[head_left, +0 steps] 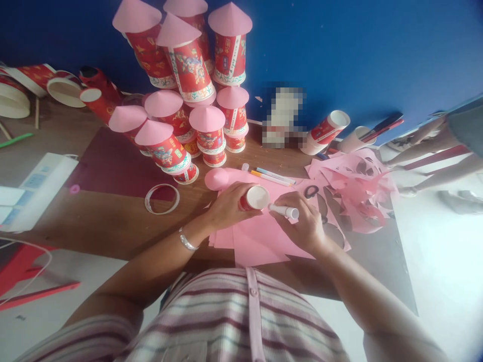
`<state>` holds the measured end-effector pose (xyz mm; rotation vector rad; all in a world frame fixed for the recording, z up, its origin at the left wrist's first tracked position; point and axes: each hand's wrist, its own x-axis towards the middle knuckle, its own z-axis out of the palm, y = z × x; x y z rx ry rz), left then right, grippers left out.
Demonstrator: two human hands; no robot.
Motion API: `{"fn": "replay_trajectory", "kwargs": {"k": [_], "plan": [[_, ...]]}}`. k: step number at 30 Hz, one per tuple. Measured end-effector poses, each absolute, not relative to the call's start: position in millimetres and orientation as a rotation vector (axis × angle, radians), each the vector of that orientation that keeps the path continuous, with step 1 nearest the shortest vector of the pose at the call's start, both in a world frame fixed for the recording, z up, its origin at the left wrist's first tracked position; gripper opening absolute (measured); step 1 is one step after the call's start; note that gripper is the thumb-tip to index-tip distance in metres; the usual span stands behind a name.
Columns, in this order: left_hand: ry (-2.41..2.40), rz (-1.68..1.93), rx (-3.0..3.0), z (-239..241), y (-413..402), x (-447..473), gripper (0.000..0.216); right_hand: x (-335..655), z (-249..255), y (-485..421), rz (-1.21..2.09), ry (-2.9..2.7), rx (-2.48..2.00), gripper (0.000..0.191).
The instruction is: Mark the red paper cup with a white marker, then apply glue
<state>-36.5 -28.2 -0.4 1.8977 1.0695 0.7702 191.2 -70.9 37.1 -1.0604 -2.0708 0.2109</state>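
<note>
My left hand [226, 205] is wrapped round a small red paper cup [258, 197], whose round white end faces up toward me. In my right hand [304, 221] is a thick white marker-like pen [286, 211], its narrow end pointing at the cup's side. Whether that tip touches the cup I cannot tell. Under both hands lie sheets of pink paper [260, 241]. A small pink paper cone [217, 178] rests just beyond my left hand, and a pair of scissors [311, 191] lies by my right, partly hidden.
Stacked red cups with pink cone roofs [190, 65] stand behind, against a blue wall [358, 50]. A tape roll [162, 199] lies left, pens [271, 177] ahead. Pink paper scraps [358, 191] and a pen cup [356, 140] are right. Another person's legs [433, 146] show far right.
</note>
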Motion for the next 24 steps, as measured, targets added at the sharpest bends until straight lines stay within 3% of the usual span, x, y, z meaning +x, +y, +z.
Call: {"fn": "replay_trajectory", "kwargs": {"k": [7,24], "plan": [[1.049,0.793,1.922,0.5,-28.5,-38.4,0.058,181.5,41.6,-76.1,0.115,-2.004,-1.014,0.025],[1.106,0.845,1.930,-3.5,-30.8,-36.0,0.060,186.1,31.9,-87.5,0.063,-2.045,-1.009,0.029]]}}
